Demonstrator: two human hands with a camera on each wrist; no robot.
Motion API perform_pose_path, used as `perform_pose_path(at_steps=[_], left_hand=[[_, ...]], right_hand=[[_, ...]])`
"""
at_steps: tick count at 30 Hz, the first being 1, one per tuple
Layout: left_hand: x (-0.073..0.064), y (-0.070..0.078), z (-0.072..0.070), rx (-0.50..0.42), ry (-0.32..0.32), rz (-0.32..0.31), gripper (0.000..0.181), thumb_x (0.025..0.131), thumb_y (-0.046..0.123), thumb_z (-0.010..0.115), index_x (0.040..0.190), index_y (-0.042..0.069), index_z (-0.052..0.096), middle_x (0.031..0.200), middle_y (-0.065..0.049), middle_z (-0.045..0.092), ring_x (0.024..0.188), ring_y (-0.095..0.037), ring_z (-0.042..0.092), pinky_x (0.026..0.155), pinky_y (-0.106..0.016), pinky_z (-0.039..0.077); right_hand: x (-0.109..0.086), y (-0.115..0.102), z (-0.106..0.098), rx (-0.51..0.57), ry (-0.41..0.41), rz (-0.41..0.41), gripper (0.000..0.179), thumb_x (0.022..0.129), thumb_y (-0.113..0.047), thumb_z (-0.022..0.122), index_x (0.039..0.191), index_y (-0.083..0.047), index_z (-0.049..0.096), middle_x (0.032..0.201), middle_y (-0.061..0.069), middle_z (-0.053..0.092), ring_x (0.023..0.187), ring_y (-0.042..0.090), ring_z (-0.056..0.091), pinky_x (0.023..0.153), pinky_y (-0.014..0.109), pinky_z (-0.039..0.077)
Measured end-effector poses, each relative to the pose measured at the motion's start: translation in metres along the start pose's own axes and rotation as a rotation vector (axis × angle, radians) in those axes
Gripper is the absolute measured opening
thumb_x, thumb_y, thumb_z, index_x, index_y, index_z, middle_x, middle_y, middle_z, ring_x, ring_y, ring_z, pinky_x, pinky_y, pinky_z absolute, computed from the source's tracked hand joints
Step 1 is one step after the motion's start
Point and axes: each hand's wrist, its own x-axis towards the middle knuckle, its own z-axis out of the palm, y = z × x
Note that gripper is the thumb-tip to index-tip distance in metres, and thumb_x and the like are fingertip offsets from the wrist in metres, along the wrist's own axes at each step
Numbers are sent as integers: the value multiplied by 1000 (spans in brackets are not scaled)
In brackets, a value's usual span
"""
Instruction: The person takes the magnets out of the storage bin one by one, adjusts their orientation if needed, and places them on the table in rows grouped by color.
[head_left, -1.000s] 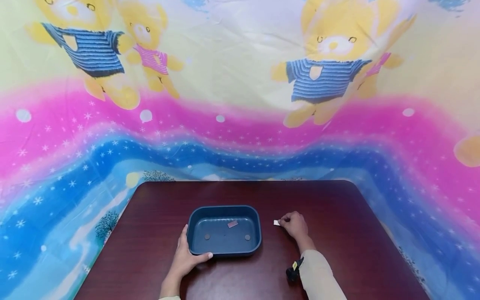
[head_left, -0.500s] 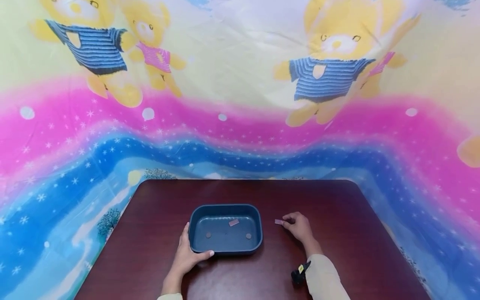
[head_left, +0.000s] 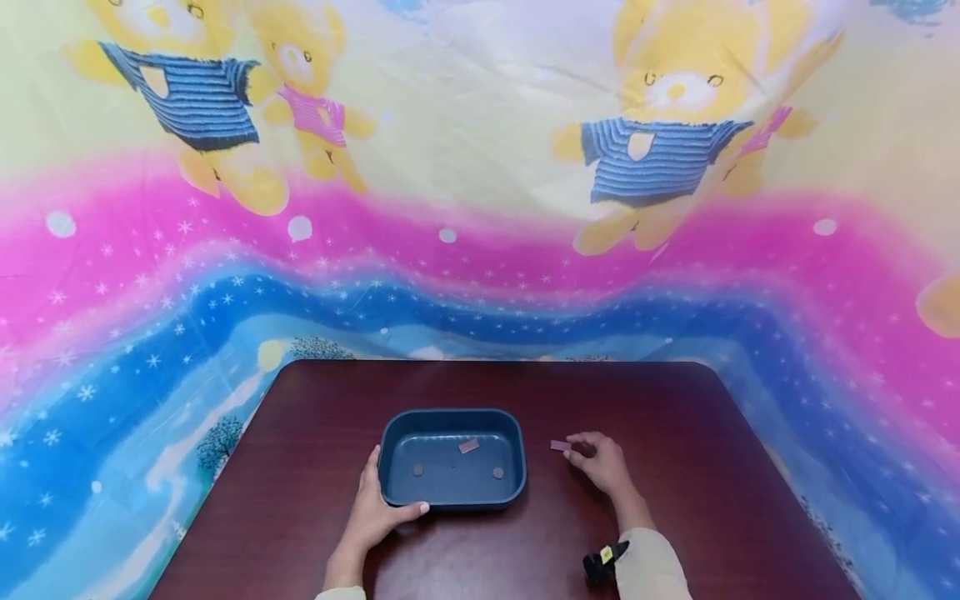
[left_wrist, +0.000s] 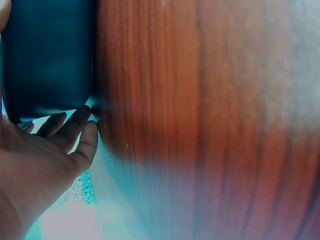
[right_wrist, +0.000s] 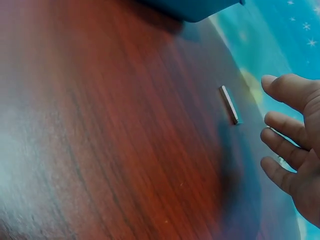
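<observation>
My left hand (head_left: 375, 507) holds the dark blue rectangular plastic box (head_left: 453, 490) by its near left corner, thumb on the front and fingers along the left end. In the left wrist view those fingers (left_wrist: 75, 129) reach around the end of the box (left_wrist: 47, 55). Right of the box, a small thin rectangular piece (head_left: 560, 446), pinkish on top, lies on the table. My right hand (head_left: 602, 468) is beside it with fingers spread. The right wrist view shows this piece (right_wrist: 229, 105) apart from the fingertips, its long edge pale.
Inside the box lie a similar pinkish rectangle (head_left: 468, 447) and two small round pieces, one left (head_left: 417, 471) and one right (head_left: 498, 473). The glossy dark red-brown table (head_left: 465, 558) ends at a cloth backdrop (head_left: 465, 275) printed with bears.
My right hand has let go of the thin piece, which has gone from white to pinkish in view and now lies on the table. The left hand keeps its hold on the box.
</observation>
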Motion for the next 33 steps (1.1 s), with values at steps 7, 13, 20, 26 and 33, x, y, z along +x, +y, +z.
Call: perform_pose_path(at_steps=[7,13,20,26,33], left_hand=[[0,-1,-1,1,6,0,127,56,40,88,150,16,5,149,-18,17,131,-36,24,98,-58,26],[-1,-1,-2,9,-5,-21,128,57,40,88,150,16,4,150,-18,15,132,-35,23,98,-58,25],[0,0,0,3,-9,-22,126,58,40,88,150,16,5,150,-17,15,132,-35,22,99,-57,25],[-1,1,-1,2,4,-1,128,57,39,89,150,15,5,149,-19,17,132,-36,23,98,-58,25],[-1,0,1,2,16,17,129,56,39,89,151,20,3,149,-19,17,131,-37,22,97,-60,25]], right_hand=[[-3,-8,-1,82,-4,15,29,79,-11,75,106,-5,69,105,11,63,96,31,60,80,45,47],[0,-17,-1,162,-37,22,31,79,-9,74,109,-2,68,107,12,63,97,32,61,78,41,49],[8,-31,0,263,-76,37,35,79,-18,76,111,-7,68,111,12,62,105,34,57,81,41,48],[16,-46,5,310,-111,2,33,79,-17,76,110,-8,68,111,12,62,104,37,57,77,39,50],[22,-66,15,336,-170,-32,33,80,-15,75,110,-6,68,112,9,62,104,37,57,78,39,50]])
